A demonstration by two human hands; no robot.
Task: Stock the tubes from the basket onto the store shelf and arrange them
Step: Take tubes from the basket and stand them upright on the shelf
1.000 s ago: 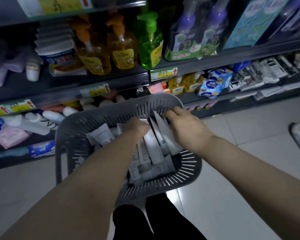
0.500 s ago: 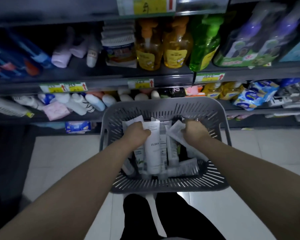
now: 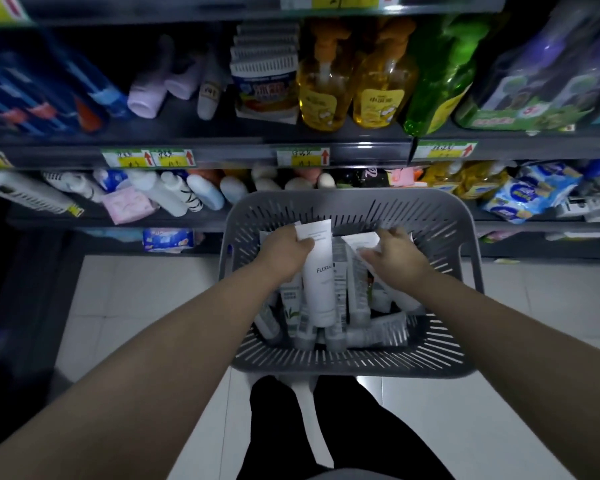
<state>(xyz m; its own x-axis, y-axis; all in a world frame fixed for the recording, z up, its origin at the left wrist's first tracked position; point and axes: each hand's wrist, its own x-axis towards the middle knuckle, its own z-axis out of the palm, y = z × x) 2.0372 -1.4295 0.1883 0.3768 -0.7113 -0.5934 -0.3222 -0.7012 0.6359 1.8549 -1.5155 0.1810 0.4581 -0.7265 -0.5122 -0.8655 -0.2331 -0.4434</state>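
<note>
A grey slotted basket [image 3: 347,360] sits in front of me, low over my legs, with several white tubes [image 3: 357,299] standing and lying in it. My left hand [image 3: 284,249] grips the flat crimped end of a tall white tube [image 3: 321,278] printed FLORA and holds it upright among the others. My right hand [image 3: 394,258] pinches the crimped end of another white tube [image 3: 359,241] at the right of the pile. The store shelf [image 3: 222,157] runs across the view behind the basket.
The upper shelf holds blue packs, lilac tubes, yellow soap bottles [image 3: 354,91] and a green bottle [image 3: 440,74]. The lower shelf [image 3: 174,216] carries white bottles, a pink pack and blue sachets. Yellow price tags line the shelf edges. White floor tiles lie below.
The view swung left, so the basket now sits centred. My left hand took the FLORA tube by its end and raised it. My right hand shifted to another tube's end.
</note>
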